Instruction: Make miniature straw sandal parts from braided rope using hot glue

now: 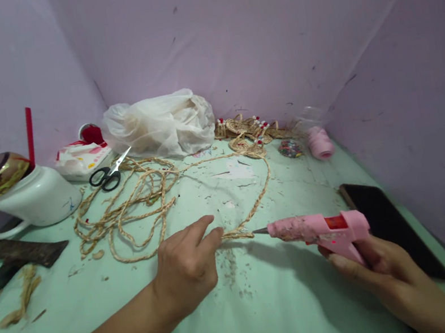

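Observation:
My right hand point(378, 268) is wrapped round the handle of a pink hot glue gun point(302, 229). Its metal nozzle points left and meets, or nearly meets, the folded end of a braided straw cord point(238, 235). On the other side, my left hand point(190, 261) pinches that cord close to its end, with thumb and index finger together on it and the other fingers loosely bent. From there the cord curves up to the right and back into a loose tangle point(138, 204) on the left. Where exactly the fingertips press is partly hidden.
Black-handled scissors point(110, 175) lie by the tangle. At left are a white mug point(40, 195) and a hammer-like tool point(26, 254). A white plastic bag point(161, 125), woven straw pieces point(245, 134), a pink thread spool point(320, 142) and a dark phone point(392, 228) edge the green table.

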Available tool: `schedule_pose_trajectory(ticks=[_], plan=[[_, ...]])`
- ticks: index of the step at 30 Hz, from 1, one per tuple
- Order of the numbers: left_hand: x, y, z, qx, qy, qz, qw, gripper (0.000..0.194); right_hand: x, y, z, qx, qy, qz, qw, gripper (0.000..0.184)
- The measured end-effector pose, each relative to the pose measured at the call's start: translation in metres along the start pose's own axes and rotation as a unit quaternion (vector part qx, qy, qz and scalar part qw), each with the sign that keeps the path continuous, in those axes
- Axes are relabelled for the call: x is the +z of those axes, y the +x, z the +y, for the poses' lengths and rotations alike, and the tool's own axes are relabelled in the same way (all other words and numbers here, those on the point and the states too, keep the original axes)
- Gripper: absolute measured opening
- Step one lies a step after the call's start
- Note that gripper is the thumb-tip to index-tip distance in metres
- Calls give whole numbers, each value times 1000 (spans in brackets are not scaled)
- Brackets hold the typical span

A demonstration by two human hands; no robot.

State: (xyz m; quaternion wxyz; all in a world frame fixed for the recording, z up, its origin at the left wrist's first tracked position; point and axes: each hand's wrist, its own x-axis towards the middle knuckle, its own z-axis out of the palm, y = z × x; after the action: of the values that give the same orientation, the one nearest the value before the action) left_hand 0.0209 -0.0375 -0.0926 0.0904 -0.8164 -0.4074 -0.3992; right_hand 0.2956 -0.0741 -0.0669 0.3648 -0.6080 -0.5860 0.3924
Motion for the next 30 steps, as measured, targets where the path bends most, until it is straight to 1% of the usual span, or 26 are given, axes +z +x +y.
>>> schedule_pose_trajectory(ticks=[3, 7, 10, 13, 17, 23, 28, 30], plan=[[0, 0, -1, -1, -2, 2, 1000, 29, -2, 1, 1, -12, -13, -8, 1000, 19], [-1, 1, -2, -2, 0, 5, 1000, 29, -5, 1, 3, -10, -2, 15, 1000, 18], [-1, 1, -2, 4, 0, 7, 1000, 29, -8, 2, 8, -15, -9, -5, 1000, 17], [-1, 1, -2, 5, -2, 5, 1000, 29, -8, 2, 15, -25, -10, -5, 1000, 18], [0, 1, -3, -1, -8, 9, 1000, 29, -5, 0, 18, -15, 14, -3, 1000, 19], [0, -1, -3, -5, -7, 7, 1000, 29, -2, -1, 13, 5, 40, -2, 999, 19], [-1, -1, -2, -29, -8, 13, 999, 25, -4, 1, 16, -2, 38, -47, 998, 19], [-1, 0, -2, -42, -11, 19, 999, 22, -4, 3, 17, 4, 41, -45, 998, 20]])
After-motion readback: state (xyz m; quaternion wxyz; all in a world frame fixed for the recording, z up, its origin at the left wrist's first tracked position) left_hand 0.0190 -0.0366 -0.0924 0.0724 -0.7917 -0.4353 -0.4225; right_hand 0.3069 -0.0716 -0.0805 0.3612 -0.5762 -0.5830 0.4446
